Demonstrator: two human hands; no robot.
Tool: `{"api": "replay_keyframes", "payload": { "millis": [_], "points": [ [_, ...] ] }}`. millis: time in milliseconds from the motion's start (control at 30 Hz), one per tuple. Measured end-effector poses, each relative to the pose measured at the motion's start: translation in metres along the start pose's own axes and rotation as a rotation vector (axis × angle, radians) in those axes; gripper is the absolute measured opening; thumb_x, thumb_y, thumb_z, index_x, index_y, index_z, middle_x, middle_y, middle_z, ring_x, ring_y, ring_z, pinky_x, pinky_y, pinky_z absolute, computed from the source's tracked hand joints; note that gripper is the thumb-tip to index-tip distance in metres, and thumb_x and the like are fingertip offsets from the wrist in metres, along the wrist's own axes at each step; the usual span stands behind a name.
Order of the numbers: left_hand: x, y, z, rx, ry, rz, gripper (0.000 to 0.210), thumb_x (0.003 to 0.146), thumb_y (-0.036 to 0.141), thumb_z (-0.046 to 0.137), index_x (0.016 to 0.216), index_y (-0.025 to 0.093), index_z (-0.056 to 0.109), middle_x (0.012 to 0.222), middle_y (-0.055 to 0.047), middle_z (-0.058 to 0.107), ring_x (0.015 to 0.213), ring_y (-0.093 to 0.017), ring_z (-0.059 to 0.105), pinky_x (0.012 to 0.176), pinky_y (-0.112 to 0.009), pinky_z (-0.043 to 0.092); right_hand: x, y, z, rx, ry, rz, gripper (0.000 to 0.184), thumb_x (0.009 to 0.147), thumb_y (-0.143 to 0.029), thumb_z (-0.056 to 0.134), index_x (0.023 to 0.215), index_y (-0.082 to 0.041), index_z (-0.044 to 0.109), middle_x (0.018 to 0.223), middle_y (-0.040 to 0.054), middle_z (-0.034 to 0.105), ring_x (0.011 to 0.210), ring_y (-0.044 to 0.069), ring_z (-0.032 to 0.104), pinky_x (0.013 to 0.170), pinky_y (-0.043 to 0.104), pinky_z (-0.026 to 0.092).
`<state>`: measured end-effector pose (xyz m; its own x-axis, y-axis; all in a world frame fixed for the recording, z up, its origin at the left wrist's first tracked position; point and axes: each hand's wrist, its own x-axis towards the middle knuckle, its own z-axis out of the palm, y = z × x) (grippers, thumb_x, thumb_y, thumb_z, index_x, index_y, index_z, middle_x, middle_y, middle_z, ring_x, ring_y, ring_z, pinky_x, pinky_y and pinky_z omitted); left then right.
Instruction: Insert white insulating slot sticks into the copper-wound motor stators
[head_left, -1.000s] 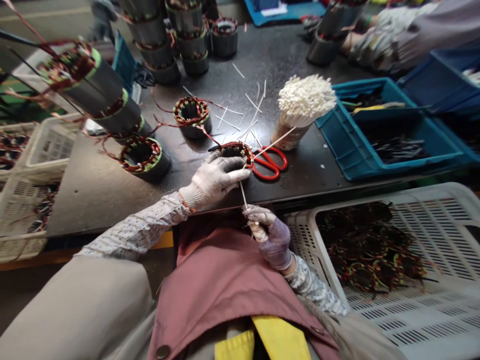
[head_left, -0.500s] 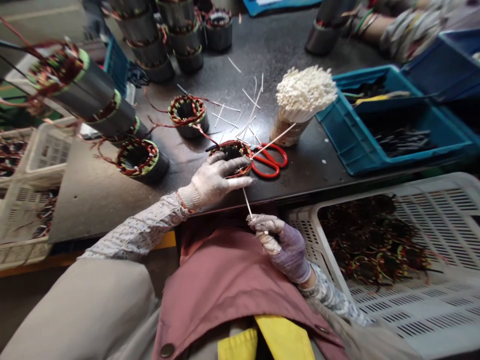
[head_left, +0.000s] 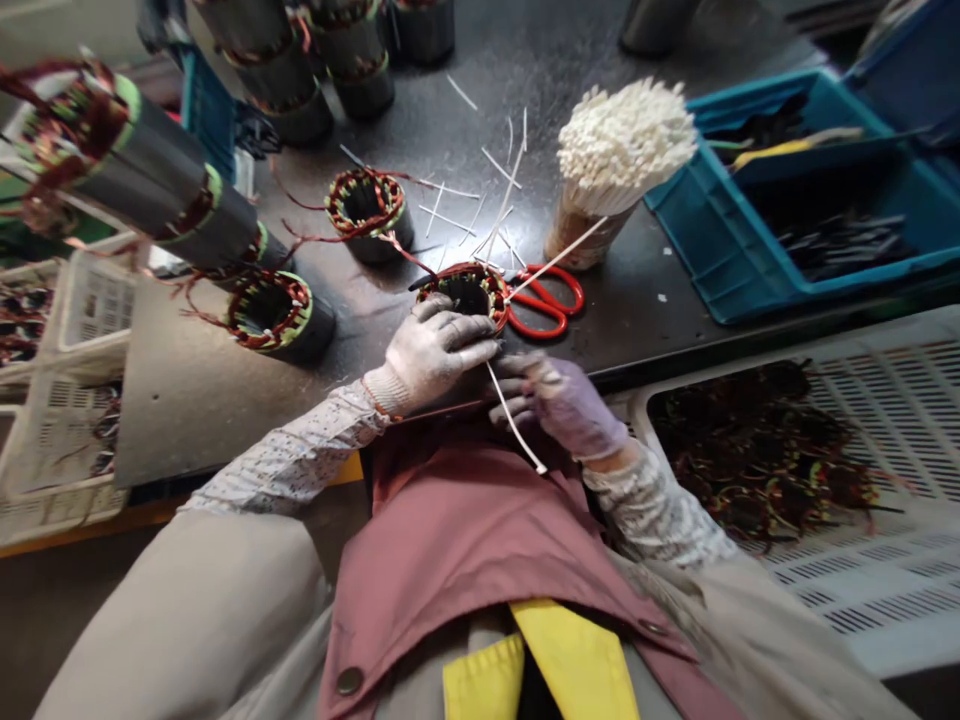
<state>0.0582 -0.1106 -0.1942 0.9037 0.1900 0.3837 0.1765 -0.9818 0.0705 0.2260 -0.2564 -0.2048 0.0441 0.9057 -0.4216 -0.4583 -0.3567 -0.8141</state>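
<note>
The dark table (head_left: 510, 60) stretched away from the person. Just inside its front edge lay the left hand (head_left: 431, 355), fingers close together; I could not tell whether it gripped. The right hand (head_left: 566, 400) hovered at that edge, fingers loosely apart. Beneath the left, near the edge's middle, sat a wound core (head_left: 472, 290), a squat hollow ring rimmed with reddish-brown windings and yellow-green flecks. Red-handled scissors (head_left: 555, 309) lay just beside; a bent white tie (head_left: 512, 418) dangled past the edge.

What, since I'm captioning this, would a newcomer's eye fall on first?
Probably the thick bundle of white strips, standing on the dark table left of the blue bin. Next might come the red-handled scissors, lying right of the wire-wound ring that the left hand touches.
</note>
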Motion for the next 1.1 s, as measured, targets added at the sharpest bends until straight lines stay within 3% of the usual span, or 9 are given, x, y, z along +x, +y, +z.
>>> {"api": "replay_keyframes", "payload": {
  "millis": [67, 133, 200, 267, 367, 533, 933, 1100],
  "points": [
    [-0.001, 0.001, 0.0, -0.004, 0.01, 0.003, 0.025, 0.094, 0.026, 0.054, 0.108, 0.031, 0.073, 0.116, -0.004, 0.074, 0.099, -0.019, 0.066, 0.1, -0.045, 0.045, 0.008, -0.002, 0.022, 0.009, -0.051, 0.022, 0.04, 0.074, -0.053, 0.075, 0.074, -0.017, 0.057, 0.063, 0.0016, 0.063, 0.045, 0.009, 0.055, 0.039, 0.019, 0.041],
    [-0.002, 0.004, -0.001, -0.013, 0.002, -0.011, 0.026, 0.095, 0.027, 0.052, 0.109, 0.031, 0.073, 0.117, -0.004, 0.073, 0.101, -0.02, 0.066, 0.102, -0.045, 0.043, 0.01, -0.001, 0.036, 0.036, -0.008, -0.014, 0.038, 0.075, -0.047, 0.073, 0.065, -0.018, 0.05, 0.052, -0.0025, 0.054, 0.038, 0.005, 0.044, 0.036, 0.017, 0.032],
    [-0.002, 0.008, -0.005, -0.002, -0.028, -0.077, 0.029, 0.094, 0.028, 0.051, 0.116, 0.03, 0.07, 0.124, -0.006, 0.07, 0.109, -0.021, 0.064, 0.107, -0.046, 0.039, 0.007, 0.001, 0.039, 0.057, 0.071, -0.039, 0.033, 0.077, -0.041, 0.069, 0.065, -0.018, 0.049, 0.049, -0.0042, 0.05, 0.036, 0.004, 0.04, 0.035, 0.016, 0.027],
    [0.0, 0.012, -0.01, 0.027, -0.076, -0.191, 0.039, 0.092, 0.032, 0.054, 0.129, 0.025, 0.063, 0.133, -0.01, 0.065, 0.122, -0.025, 0.058, 0.111, -0.049, 0.035, 0.003, 0.0, 0.034, 0.051, 0.123, -0.028, 0.025, 0.075, -0.037, 0.067, 0.069, -0.018, 0.053, 0.051, -0.003, 0.054, 0.039, 0.006, 0.045, 0.036, 0.017, 0.031],
    [0.005, 0.018, -0.018, 0.047, -0.183, -0.311, 0.053, 0.089, 0.035, 0.057, 0.14, 0.021, 0.054, 0.133, -0.012, 0.064, 0.133, -0.03, 0.049, 0.112, -0.052, 0.032, 0.0, -0.006, 0.028, -0.033, 0.082, 0.036, 0.018, 0.073, -0.033, 0.066, 0.071, -0.016, 0.059, 0.052, -0.0008, 0.056, 0.04, 0.008, 0.047, 0.037, 0.018, 0.033],
    [0.01, 0.02, -0.021, 0.032, -0.226, -0.339, 0.047, 0.088, 0.033, 0.056, 0.134, 0.022, 0.06, 0.123, -0.011, 0.069, 0.125, -0.03, 0.054, 0.108, -0.05, 0.036, 0.01, -0.016, 0.029, -0.113, 0.11, 0.036, 0.019, 0.07, -0.029, 0.063, 0.058, -0.017, 0.053, 0.043, -0.0041, 0.046, 0.034, 0.004, 0.035, 0.033, 0.018, 0.018],
    [0.009, 0.015, -0.014, 0.006, -0.159, -0.299, 0.045, 0.085, 0.026, 0.055, 0.129, 0.022, 0.063, 0.115, -0.01, 0.071, 0.115, -0.028, 0.058, 0.108, -0.05, 0.038, 0.026, -0.015, 0.042, -0.058, 0.152, -0.066, 0.028, 0.063, -0.026, 0.063, 0.049, -0.02, 0.039, 0.043, -0.0058, 0.041, 0.035, 0.004, 0.035, 0.034, 0.019, 0.021],
    [0.009, 0.015, -0.014, -0.013, -0.16, -0.296, 0.044, 0.087, 0.03, 0.056, 0.129, 0.02, 0.063, 0.116, -0.011, 0.071, 0.114, -0.028, 0.058, 0.109, -0.05, 0.038, 0.02, -0.017, 0.039, -0.117, 0.188, -0.042, 0.021, 0.065, -0.029, 0.061, 0.051, -0.018, 0.049, 0.04, -0.0041, 0.044, 0.031, 0.005, 0.033, 0.033, 0.02, 0.018]
  ]
}}
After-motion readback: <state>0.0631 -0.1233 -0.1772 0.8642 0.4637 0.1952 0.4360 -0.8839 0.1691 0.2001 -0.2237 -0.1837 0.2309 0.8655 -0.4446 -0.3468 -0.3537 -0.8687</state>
